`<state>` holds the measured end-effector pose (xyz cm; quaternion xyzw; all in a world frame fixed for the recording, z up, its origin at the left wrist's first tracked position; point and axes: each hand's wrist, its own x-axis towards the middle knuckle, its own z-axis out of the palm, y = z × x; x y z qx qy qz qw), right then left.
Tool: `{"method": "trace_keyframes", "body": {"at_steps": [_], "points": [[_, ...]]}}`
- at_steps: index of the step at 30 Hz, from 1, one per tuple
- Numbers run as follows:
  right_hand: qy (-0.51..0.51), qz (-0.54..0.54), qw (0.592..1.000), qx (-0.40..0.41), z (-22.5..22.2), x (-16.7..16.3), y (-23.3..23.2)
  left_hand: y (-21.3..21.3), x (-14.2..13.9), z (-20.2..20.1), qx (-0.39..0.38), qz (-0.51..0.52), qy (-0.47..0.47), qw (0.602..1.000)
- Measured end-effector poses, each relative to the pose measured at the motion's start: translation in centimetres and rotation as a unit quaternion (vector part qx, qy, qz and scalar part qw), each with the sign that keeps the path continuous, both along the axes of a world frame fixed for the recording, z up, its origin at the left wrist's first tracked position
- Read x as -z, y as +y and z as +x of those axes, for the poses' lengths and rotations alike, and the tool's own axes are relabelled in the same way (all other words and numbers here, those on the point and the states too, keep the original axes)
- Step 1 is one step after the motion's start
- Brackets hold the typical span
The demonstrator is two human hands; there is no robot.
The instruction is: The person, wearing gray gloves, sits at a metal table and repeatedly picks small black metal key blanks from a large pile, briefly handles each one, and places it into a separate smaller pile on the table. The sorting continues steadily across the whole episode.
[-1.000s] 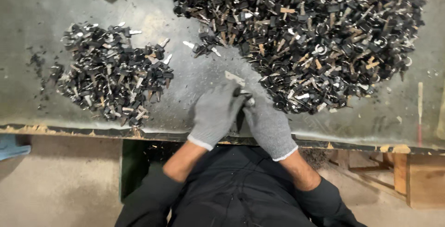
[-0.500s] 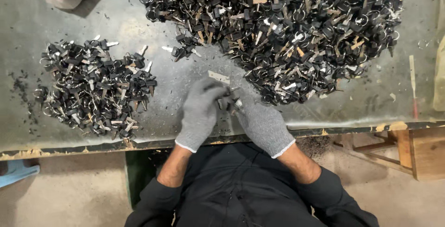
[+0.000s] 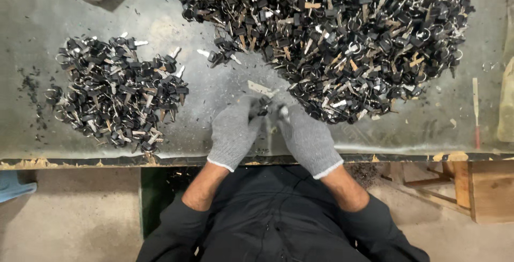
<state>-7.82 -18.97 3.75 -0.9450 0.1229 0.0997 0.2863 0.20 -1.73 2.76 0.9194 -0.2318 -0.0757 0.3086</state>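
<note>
A small black-headed key [image 3: 263, 105] sits pinched between the fingertips of both gloved hands, just below the big heap of keys [image 3: 332, 37] on the bench [image 3: 32, 16]. The left hand [image 3: 234, 131] and right hand [image 3: 308, 139] are pressed close together, working the key, seemingly sorting it; next it likely needs dropping onto the smaller pile [image 3: 115, 93], left of the hands. Compared with a second ago, the hands look unmoved, though the view has shifted slightly.

A small black-headed key [image 3: 263, 107] with a pale metal blade sits pinched between both gloved hands' fingertips, its blade angled up-left beyond the grip, above the tabletop.
</note>
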Motion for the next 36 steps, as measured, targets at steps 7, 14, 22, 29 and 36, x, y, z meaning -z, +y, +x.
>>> {"method": "trace_keyframes", "body": {"at_steps": [7,14,22,29,36], "points": [[-0.047,0.028,0.997,-0.061,0.1,0.2,1.2,0.7,0.3,-0.4,0.044,-0.012,-0.047,0.998],[-0.084,0.087,0.990,-0.074,1.3,0.1,0.5,0.9,1.3,0.0,0.080,-0.023,-0.081,0.993],[0.064,0.008,0.996,-0.061,1.9,-0.6,1.0,1.1,0.9,-0.4,0.026,-0.014,-0.020,0.999],[-0.065,-0.082,0.993,-0.062,0.6,0.0,1.7,0.9,1.7,-1.3,0.055,-0.007,-0.124,0.991],[-0.027,0.004,0.990,-0.136,2.1,0.0,0.7,1.2,1.9,-1.0,0.082,-0.025,-0.133,0.987]]}}
